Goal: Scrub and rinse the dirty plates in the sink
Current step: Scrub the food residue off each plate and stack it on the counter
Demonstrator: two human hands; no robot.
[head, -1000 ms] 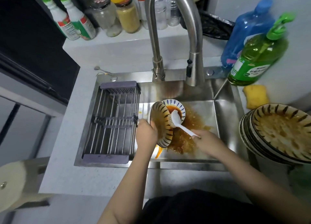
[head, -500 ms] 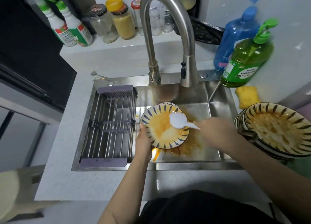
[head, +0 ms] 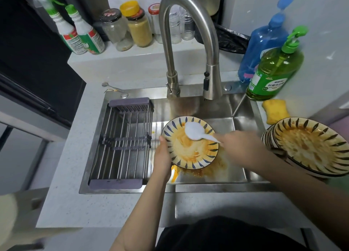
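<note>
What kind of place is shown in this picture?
Most likely a home kitchen, at the washing-up spot. A steel sink with a tall faucet, a green bottle of dish soap beside it, and a stack of dirty plates on the counter all point to that.

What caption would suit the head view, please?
Left hand holds a sauce-smeared plate over the sink; right hand scrapes with a white spoon.

Under the tilted plate point(head: 190, 148), at the sink's point(head: 239, 107) six o'clock, only an orange sliver of something unidentifiable. Behind the left hand point(head: 163, 160), the plate's near rim hidden. At three o'clock, lower plates of the stack point(head: 269, 137) mostly covered. Bottle labels too small to read.
</note>
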